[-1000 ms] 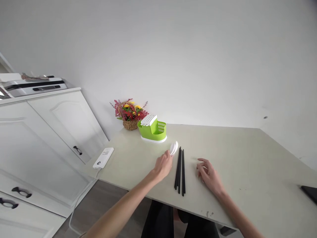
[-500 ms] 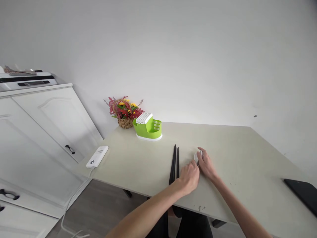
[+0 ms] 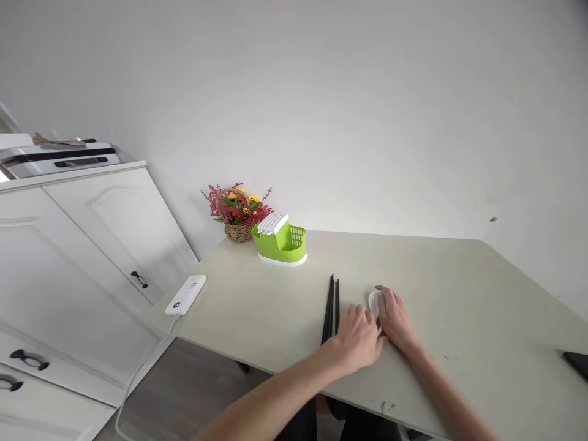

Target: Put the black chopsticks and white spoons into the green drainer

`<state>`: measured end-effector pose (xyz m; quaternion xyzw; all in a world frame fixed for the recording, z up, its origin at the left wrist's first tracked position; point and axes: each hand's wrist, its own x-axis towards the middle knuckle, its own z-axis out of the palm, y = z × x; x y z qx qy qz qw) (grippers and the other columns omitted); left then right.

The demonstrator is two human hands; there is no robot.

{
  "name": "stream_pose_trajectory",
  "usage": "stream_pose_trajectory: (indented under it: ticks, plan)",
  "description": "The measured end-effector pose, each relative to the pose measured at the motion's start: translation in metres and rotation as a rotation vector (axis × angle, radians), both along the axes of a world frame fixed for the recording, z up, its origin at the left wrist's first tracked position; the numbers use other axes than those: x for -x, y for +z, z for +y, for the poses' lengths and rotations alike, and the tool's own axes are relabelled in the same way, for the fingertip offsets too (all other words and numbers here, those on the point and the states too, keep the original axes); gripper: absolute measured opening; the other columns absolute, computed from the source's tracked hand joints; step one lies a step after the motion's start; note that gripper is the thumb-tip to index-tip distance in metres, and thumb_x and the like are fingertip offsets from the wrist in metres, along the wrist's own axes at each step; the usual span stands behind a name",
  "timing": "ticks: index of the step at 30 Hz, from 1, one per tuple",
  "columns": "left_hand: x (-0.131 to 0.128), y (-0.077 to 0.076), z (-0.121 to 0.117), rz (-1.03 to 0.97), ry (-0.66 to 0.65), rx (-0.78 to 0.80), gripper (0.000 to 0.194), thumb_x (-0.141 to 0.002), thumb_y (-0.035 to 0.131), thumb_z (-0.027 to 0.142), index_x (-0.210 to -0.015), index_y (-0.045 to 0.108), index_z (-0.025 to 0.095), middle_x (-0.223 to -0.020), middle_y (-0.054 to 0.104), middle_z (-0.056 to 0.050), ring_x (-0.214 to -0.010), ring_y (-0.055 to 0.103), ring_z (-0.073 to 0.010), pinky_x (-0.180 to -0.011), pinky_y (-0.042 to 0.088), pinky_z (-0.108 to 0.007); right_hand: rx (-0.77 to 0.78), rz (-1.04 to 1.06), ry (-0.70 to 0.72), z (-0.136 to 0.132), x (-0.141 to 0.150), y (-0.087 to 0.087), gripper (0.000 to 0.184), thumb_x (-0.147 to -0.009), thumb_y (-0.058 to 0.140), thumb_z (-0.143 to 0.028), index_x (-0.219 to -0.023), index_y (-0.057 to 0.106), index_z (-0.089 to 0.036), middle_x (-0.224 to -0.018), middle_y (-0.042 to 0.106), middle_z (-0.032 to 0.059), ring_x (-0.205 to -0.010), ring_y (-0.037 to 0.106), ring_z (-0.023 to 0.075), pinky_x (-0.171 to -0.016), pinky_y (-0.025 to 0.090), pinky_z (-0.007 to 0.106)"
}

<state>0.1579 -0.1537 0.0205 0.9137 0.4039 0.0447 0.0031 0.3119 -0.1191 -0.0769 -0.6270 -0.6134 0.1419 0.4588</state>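
A white spoon [image 3: 373, 301] lies on the table with its bowl pointing away from me. My right hand [image 3: 397, 320] curls along its right side, fingers bent against the bowl and handle. My left hand [image 3: 361, 338] is closed at the handle's near end, with its fingertips mostly hidden under the knuckles. Just left of that hand lie black chopsticks [image 3: 329, 309], roughly parallel and pointing toward the wall. Their near ends are partly covered by my left wrist and hand.
A green-and-white plastic holder [image 3: 280, 245] stands near the back, with a flower basket [image 3: 239, 231] behind it. A white power bank [image 3: 186, 295] with a cable lies at the table's [image 3: 257, 312] left. A black object [image 3: 577, 362] is at the right edge. White cabinets [image 3: 124, 239] stand left.
The view has shifted slightly, so the scene sits further right and left. More of the spoon's bowl shows now. My left hand has drawn nearer the handle end.
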Motion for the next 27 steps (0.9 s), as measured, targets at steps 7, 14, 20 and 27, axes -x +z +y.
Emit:
stream_pose_trajectory:
  ticks: [7, 14, 20, 27]
  plan:
    - [0.117, 0.104, 0.13, -0.298, 0.339, -0.491, 0.038, -0.104, 0.043, 0.044, -0.129, 0.06, 0.02, -0.142, 0.054, -0.015, -0.135, 0.043, -0.0323, -0.116, 0.033, -0.051, 0.013, -0.009, 0.003, 0.0, 0.0, -0.002, 0.042, -0.101, 0.032, -0.048, -0.123, 0.059, -0.025, -0.119, 0.064, 0.0115, -0.117, 0.055, 0.03, -0.105, 0.043, 0.05]
    - [0.219, 0.115, 0.201, -0.176, 0.334, -0.383, 0.051, -0.106, 0.037, 0.045, -0.15, 0.046, 0.023, -0.159, 0.044, -0.009, -0.144, 0.04, -0.0294, -0.121, 0.032, -0.047, 0.034, 0.092, -0.092, -0.004, -0.001, 0.009, 0.046, -0.099, 0.039, -0.053, -0.127, 0.059, -0.023, -0.125, 0.063, 0.013, -0.123, 0.055, 0.0303, -0.104, 0.043, 0.047]
    - [0.19, 0.104, 0.196, -0.235, 0.295, -0.238, 0.059, -0.106, 0.028, 0.054, -0.158, 0.035, 0.025, -0.165, 0.035, -0.009, -0.148, 0.039, -0.0302, -0.118, 0.039, -0.048, 0.034, 0.214, -0.256, -0.007, -0.007, 0.016, 0.053, -0.098, 0.038, -0.055, -0.131, 0.056, -0.018, -0.122, 0.063, 0.0157, -0.118, 0.057, 0.0303, -0.098, 0.045, 0.044]
    - [0.081, 0.104, 0.178, -0.217, 0.215, -0.043, 0.065, -0.105, 0.016, 0.062, -0.161, 0.03, 0.032, -0.17, 0.026, -0.007, -0.136, 0.054, -0.0345, -0.104, 0.052, -0.05, 0.039, 0.27, -0.276, -0.01, -0.006, 0.02, 0.051, -0.095, 0.043, -0.054, -0.127, 0.058, -0.017, -0.121, 0.064, 0.0158, -0.112, 0.061, 0.0293, -0.09, 0.049, 0.041]
